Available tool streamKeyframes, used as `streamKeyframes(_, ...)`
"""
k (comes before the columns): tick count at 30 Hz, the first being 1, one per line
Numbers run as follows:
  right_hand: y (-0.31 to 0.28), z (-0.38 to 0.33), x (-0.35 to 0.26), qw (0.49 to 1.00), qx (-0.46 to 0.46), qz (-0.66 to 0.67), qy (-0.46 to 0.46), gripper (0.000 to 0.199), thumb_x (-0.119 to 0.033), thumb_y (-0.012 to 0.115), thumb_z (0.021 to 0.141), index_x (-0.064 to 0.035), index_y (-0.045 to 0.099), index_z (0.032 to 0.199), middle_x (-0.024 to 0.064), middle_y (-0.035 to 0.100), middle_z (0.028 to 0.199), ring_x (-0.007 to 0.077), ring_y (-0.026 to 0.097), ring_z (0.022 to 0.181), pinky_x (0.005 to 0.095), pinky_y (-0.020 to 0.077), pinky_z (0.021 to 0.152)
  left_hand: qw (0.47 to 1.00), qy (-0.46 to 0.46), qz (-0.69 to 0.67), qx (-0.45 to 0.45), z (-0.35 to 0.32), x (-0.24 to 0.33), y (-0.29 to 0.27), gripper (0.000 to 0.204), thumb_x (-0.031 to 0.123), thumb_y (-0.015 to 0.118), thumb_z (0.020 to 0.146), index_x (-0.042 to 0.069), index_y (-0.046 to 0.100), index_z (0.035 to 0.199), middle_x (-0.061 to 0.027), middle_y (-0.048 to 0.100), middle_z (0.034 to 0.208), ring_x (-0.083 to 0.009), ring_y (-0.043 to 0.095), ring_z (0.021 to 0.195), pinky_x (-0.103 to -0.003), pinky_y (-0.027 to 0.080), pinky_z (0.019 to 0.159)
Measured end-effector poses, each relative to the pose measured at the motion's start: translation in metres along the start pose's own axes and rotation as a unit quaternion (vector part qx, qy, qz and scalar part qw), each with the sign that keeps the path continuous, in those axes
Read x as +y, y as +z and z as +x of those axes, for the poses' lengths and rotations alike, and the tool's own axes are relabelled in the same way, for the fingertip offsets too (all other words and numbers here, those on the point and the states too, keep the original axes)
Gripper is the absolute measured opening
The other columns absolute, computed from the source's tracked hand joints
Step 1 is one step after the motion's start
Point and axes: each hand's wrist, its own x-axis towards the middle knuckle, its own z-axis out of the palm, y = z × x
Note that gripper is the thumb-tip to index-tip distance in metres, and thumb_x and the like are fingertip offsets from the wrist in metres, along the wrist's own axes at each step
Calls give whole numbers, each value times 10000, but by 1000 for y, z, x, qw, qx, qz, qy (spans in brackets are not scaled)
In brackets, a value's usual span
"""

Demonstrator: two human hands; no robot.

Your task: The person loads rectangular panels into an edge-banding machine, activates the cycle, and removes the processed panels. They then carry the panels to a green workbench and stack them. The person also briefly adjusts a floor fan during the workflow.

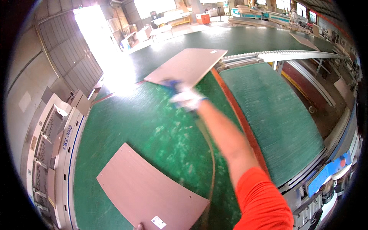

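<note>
My right hand [188,99], in a white and blue glove, reaches far forward, blurred by motion. It is closed around a blue hand tool [171,83] that looks like an air blow gun. A thin yellowish hose [212,153] trails from it toward me. The tool's tip is over the near edge of a far pinkish-brown panel [188,65], which bears a small white label. Closer to me, a second brown panel [147,188] has small holes and a label. At its near edge only a fingertip of my left hand [140,226] shows, gripping the board; its other fingers are hidden.
Both panels are on a green work surface [115,126]. An orange-brown strip [234,99] divides it from another green belt [272,119] at right. A pale machine [69,153] borders the left side. A metal roller rail [303,55] runs beyond the right belt.
</note>
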Motion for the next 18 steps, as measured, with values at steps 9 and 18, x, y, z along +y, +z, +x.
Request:
streamKeyframes(9,124,-146,-41,978,30,165,127,217,44,632,804,-22,553,995,91,550,736,214,574,510,409,452,423,998,33,-28,-53,14,-5,8,437,272,634,1036,-43,608,1338,-153,668,1289,-278,636,1178,-439,518,1055)
streamKeyframes(18,255,-464,-103,962,-45,167,213,277,-152,798,848,-11,615,1001,46,616,756,130,584,576,308,460,522,982,31,-150,-114,-34,-43,-51,436,34,609,976,-40,516,1396,-145,649,1331,-283,653,1177,-450,515,1064)
